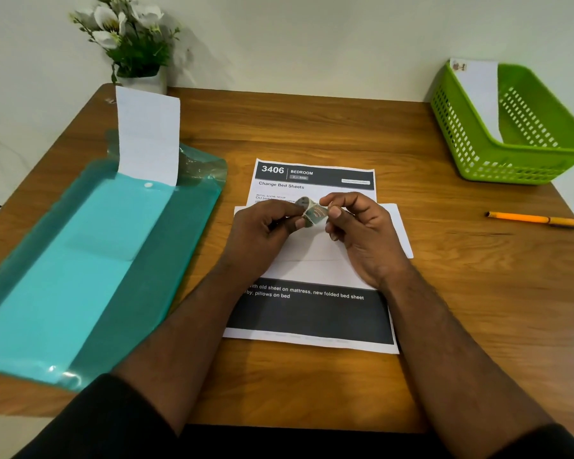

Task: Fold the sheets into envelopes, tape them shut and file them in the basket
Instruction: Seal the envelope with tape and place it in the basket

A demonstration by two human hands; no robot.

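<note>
- Both hands: your left hand and right hand pinch one small stamp-like sticker strip between them.
- Folded envelope: directly under your hands, long axis 9-to-3, right hand nearer its flap edge.
- Printed sheet: beneath it.
- Green basket: at 2 o'clock, well apart, one envelope filed.
</note>
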